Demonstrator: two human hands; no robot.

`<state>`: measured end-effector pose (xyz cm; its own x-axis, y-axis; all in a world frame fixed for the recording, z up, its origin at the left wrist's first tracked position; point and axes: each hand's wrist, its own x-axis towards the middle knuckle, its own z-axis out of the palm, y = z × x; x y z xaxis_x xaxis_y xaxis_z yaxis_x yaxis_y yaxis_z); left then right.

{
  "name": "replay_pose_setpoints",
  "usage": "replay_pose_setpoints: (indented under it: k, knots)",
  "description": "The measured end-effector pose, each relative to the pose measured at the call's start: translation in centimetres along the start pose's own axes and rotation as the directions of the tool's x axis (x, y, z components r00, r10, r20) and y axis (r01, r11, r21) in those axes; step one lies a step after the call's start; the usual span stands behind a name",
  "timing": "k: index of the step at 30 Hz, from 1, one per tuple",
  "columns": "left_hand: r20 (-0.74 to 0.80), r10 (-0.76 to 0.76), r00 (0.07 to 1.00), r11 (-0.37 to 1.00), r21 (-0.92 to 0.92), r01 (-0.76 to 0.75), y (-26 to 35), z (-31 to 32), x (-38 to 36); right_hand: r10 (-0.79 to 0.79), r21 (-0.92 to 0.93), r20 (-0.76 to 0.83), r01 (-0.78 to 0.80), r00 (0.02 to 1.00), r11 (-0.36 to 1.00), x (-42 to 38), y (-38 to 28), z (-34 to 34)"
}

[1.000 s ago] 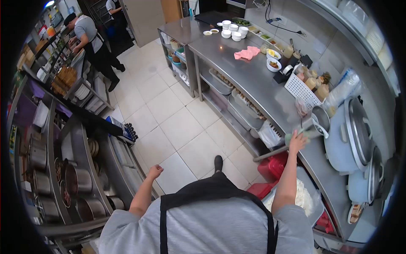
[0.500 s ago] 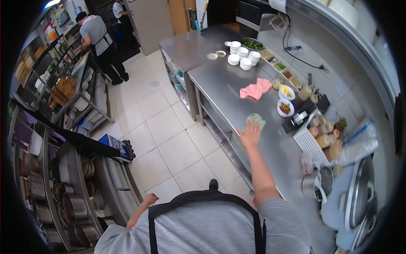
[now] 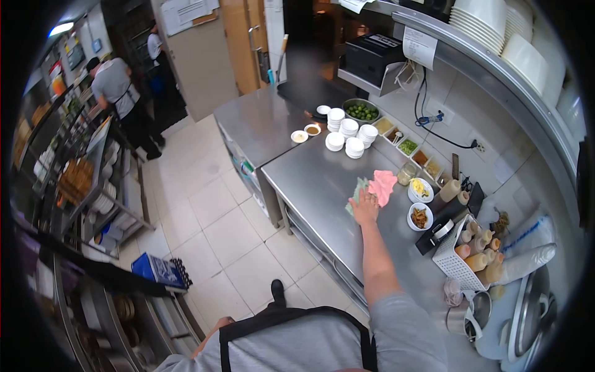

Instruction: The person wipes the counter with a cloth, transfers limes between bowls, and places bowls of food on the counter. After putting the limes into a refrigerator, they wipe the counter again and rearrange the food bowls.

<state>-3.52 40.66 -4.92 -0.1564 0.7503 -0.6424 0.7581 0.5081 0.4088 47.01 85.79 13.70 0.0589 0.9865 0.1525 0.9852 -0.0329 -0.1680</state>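
Observation:
My right hand [image 3: 366,208] is stretched over the steel counter [image 3: 322,167], holding a pale green cloth [image 3: 356,197] down against the top. The cloth sticks out past the fingers on the left. Right at my fingertips lies a crumpled pink cloth [image 3: 383,186], overlapping the hand's edge in this view. To the right stand a white bowl of yellow pieces [image 3: 420,190] and a white bowl of brown pieces [image 3: 420,217]. My left hand [image 3: 224,322] hangs low beside my apron, mostly hidden by my body, its fingers out of sight.
Stacks of small white bowls [image 3: 349,129] and a metal bowl of green produce [image 3: 361,110] occupy the far counter. A white basket of squeeze bottles [image 3: 462,254] stands right, near a saucepan [image 3: 458,319]. Shelving lines the left; a person [image 3: 118,93] works there. A blue crate [image 3: 158,270] is on the floor.
My right hand has slid the green cloth farther up the counter to the pink cloth, which looks bunched differently. My left hand has dropped back toward my body. The view has shifted.

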Motion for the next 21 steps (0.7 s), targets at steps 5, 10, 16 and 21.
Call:
replay_pose_setpoints:
  k: [5, 10, 16, 21]
  knots:
    - [0.041, -0.03, 0.999, 0.998, -0.062, 0.032, 7.2, -11.4, 4.9, 0.112, -0.072, -0.103, -0.12, 0.988, 0.99, 3.8, -1.9, 2.0]
    - [-0.037, 0.507, 0.861, 0.853, 0.165, -0.495, 20.6, -19.8, 19.1, -0.338, -0.001, -0.046, 0.338, 0.94, 0.941, -2.5, -12.1, 3.5]
    - [0.04, 0.813, 0.581, 0.576, 0.085, -0.813, 48.6, -26.1, 19.2, -0.2, 0.072, 0.138, 0.191, 0.97, 0.979, -10.9, -9.0, -2.4]
    - [0.189, 0.897, 0.4, 0.426, -0.128, -0.896, 58.3, -19.7, 16.9, 0.331, -0.07, -0.111, -0.34, 0.937, 0.938, -19.8, 6.0, -4.1]
